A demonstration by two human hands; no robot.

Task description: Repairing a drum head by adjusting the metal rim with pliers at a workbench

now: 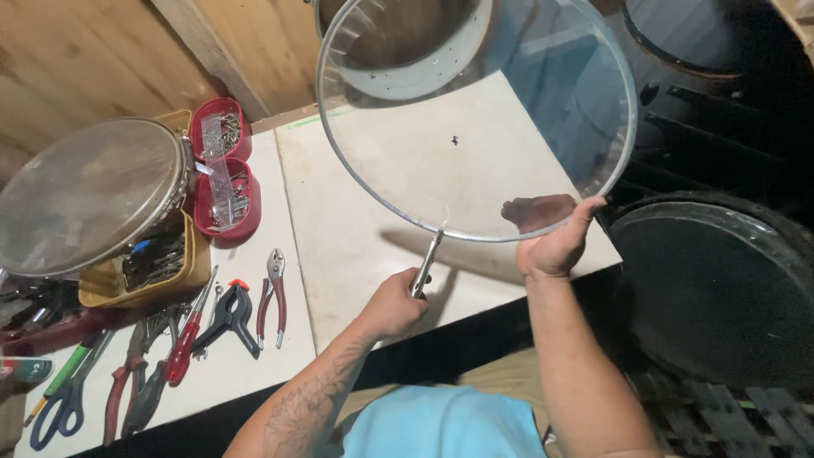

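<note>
A clear drum skin (475, 127), a see-through film stretched in a thin metal hoop, is held up in the air above the white bench (356, 246), tilted toward the person so that the bench top and a drum shell (407, 51) behind show through it. The right hand (555, 242) grips the hoop at its lower right edge, thumb over the rim and fingers showing through the film from behind, which seems to steady the skin and keep it from swinging. The left hand (394, 305) is closed around a slim metal tool (426, 265), whose tip meets the hoop at its lowest point; what kind of tool it is cannot be told. Out to the left on the bench lie red-handled pliers (273, 297), a black spring clamp (231, 315), a red screwdriver (191, 331) and blue-handled scissors (64, 399), spread flat within easy reach. Behind them two red trays (225, 170) hold small metal parts, and a drum with a cloudy skin (89, 195) rests over a yellow box (148, 271). A large black drum (712, 288) stands to the right, beside the bench.
</note>
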